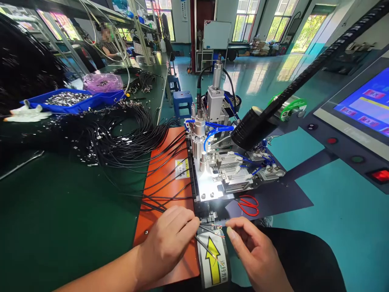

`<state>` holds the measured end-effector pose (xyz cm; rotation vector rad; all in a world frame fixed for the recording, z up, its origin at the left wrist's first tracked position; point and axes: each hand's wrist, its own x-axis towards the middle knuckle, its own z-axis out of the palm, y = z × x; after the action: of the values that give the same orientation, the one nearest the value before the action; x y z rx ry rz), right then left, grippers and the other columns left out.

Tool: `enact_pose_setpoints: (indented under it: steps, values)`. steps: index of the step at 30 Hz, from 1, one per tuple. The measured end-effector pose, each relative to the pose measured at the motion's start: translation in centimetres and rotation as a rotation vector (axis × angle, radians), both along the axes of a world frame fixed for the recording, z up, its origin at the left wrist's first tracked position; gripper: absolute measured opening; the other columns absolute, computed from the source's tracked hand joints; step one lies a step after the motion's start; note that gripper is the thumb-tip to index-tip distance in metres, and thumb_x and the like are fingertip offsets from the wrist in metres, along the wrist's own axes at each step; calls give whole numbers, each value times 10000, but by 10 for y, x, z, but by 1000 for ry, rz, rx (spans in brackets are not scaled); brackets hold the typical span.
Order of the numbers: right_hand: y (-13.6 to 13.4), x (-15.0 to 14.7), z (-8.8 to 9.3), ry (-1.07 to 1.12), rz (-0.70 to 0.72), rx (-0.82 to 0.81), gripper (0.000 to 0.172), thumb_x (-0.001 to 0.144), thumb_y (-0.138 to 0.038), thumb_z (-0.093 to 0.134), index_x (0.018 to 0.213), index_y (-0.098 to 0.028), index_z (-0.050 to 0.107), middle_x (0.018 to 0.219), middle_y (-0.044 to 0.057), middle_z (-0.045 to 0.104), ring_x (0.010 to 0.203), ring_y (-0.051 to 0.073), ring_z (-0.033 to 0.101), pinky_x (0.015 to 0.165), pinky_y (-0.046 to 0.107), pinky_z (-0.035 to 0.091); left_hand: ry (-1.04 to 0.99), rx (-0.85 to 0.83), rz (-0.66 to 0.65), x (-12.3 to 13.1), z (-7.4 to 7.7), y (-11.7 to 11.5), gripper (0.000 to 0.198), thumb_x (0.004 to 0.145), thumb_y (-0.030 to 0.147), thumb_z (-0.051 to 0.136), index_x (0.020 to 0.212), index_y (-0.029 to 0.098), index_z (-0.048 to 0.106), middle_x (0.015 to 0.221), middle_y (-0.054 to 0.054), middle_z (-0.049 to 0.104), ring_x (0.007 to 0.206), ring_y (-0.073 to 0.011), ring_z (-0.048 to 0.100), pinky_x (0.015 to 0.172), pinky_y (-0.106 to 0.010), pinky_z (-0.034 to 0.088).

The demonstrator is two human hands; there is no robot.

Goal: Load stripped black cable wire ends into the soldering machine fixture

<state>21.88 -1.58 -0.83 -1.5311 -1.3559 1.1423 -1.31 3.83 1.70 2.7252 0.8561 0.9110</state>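
My left hand (175, 233) is closed around several thin black cables, whose ends stick out past its thumb and forefinger. Thin coloured wires with bare tips (219, 226) show at those ends. Just right of the tips is my right hand (253, 253), thumb and forefinger curled close together in a pinch. Whether a wire tip lies between them is too small to tell. Below the cable ends is a white label with a yellow arrow (214, 263). Directly ahead stands a metal machine with pneumatic cylinders (209, 162), lit by a black lamp (253, 127).
More black cables (130, 134) run across an orange plate (165, 162) on the green table. Red-handled scissors (249, 205) lie by the machine. A blue tray (68, 101) holds small metal parts. A control screen (367, 101) stands right; a person (108, 46) sits far left.
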Motion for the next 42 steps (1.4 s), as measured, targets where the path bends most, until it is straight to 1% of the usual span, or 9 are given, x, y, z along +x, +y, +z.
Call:
enact_pose_setpoints:
  steps: [5,11,17,19,22,27,35,39,42]
  values:
    - [0,6,-5,-54,-9,7,209,939,-426,571,984,-244,664,862,17,721,737,165,684,650,204,543,40,55,-26,17,6,6,198,924,75,416,964,115,606,775,-68,567,676,-179,461,585,-301,384]
    - [-2,9,-2,-152,-49,14,201,946,-417,558,978,-248,664,868,11,719,714,162,683,635,216,540,35,78,-16,21,1,8,161,912,108,459,968,122,610,724,-42,541,615,-168,431,528,-287,338]
    - [-3,6,-5,-199,-75,70,177,946,-393,564,980,-254,668,926,15,712,796,162,691,673,206,548,64,28,-8,21,4,6,195,894,88,426,949,134,608,748,-54,565,646,-181,482,571,-302,399]
    - [-3,6,-6,-205,-77,76,173,949,-385,563,988,-254,670,930,15,713,803,160,694,681,204,551,58,38,-10,21,3,7,197,902,83,409,864,150,590,735,-46,549,629,-169,471,554,-289,382]
    - [-4,6,-4,-217,-78,91,180,953,-376,560,1001,-250,679,921,16,717,779,156,697,671,204,556,31,62,-4,21,-2,8,237,918,99,415,715,176,511,679,-23,492,575,-153,409,508,-293,294]
    - [-6,4,1,-276,-113,178,175,956,-338,561,1044,-245,680,970,30,718,807,161,701,678,208,562,5,40,26,23,-7,7,173,971,158,460,856,152,589,672,-5,482,567,-149,405,521,-300,290]
    - [-3,1,0,-334,-11,330,211,961,-236,542,1139,-238,657,1017,58,689,887,185,686,758,249,563,1,0,22,26,-13,7,264,962,136,433,720,165,535,668,-15,447,568,-160,356,520,-322,247]
    - [-2,-1,-1,-323,18,345,240,966,-221,534,1175,-233,651,1036,71,671,944,197,672,827,277,552,-2,5,19,26,-13,8,242,942,122,458,710,170,507,673,-12,443,571,-158,349,523,-327,226]
    - [-2,-5,0,-299,6,336,249,971,-238,518,1166,-235,673,1034,75,669,947,205,673,820,284,554,1,9,5,26,-10,8,239,940,124,462,709,175,494,670,-7,439,567,-156,347,520,-326,219]
